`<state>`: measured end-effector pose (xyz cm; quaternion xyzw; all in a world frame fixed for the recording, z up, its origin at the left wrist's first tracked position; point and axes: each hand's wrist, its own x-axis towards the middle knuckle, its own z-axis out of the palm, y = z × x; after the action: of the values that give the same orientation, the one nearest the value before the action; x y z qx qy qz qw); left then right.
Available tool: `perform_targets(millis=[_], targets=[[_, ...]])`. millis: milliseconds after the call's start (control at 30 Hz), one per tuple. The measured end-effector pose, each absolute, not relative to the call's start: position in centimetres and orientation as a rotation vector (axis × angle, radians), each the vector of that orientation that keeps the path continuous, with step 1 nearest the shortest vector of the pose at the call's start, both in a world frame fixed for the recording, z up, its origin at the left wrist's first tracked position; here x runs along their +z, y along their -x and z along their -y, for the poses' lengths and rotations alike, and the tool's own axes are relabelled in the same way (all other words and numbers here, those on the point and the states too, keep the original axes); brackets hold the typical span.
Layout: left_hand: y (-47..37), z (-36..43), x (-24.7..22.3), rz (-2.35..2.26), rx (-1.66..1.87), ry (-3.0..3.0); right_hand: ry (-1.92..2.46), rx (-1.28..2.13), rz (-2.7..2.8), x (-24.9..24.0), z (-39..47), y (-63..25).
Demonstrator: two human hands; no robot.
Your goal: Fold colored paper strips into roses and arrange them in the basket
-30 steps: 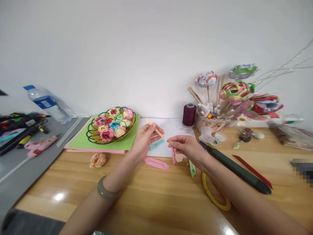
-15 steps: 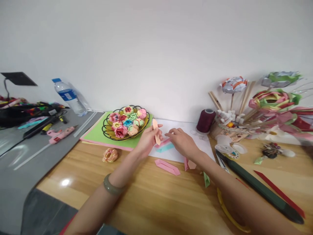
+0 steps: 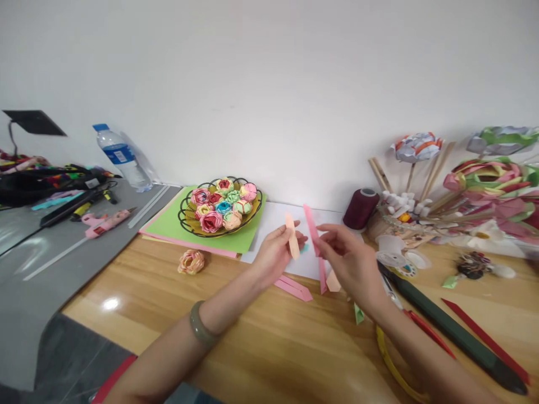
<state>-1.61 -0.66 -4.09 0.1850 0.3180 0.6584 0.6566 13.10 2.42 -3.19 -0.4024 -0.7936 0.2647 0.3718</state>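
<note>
My left hand (image 3: 275, 251) is closed on a folded peach paper strip (image 3: 292, 235), which stands upright between thumb and fingers. Between the thumb and fingers of my right hand (image 3: 347, 259) is a pink paper strip (image 3: 311, 227), tilted and a short way to the right of the peach one. Below the hands, another folded pink strip (image 3: 297, 289) lies on the wooden table. More pink and peach paper pieces (image 3: 333, 281) rest beside my right wrist. A white sheet (image 3: 269, 220) lies under both hands, with a bit of turquoise paper showing on it.
A basket of paper flowers (image 3: 181, 216) stands on green paper (image 3: 162, 227), a loose paper flower (image 3: 191, 262) in front. A glue gun (image 3: 107, 222) and water bottle (image 3: 122, 157) are left. To the right are a thread spool (image 3: 360, 210), red-handled scissors (image 3: 429, 334) and a dark green tool (image 3: 458, 331).
My right hand has picked up a pink strip from the white sheet and raised it. My left hand, still holding the peach strip, appears farther right and slightly lower.
</note>
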Motion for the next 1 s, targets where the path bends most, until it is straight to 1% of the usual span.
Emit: perform_targets(millis=[67, 233, 500, 1000], targets=[[0.7, 1.1, -4.3, -0.669, 1.468, -0.409, 0.975, 0.758, 2.014, -3.9, -1.4, -12.7], [-0.3, 2.0, -4.3, -0.658, 1.44, -0.323, 0.97, 0.795, 2.04, -5.0, -0.6, -12.6], [-0.4, 2.0, -4.7, -0.658, 1.399, -0.4, 0.954, 0.905, 2.011, -6.0, -0.6, -13.2], [-0.5, 2.2, -4.6, -0.675, 1.419, -0.433, 0.937, 1.041, 1.987, -6.5, -0.9, -12.9]])
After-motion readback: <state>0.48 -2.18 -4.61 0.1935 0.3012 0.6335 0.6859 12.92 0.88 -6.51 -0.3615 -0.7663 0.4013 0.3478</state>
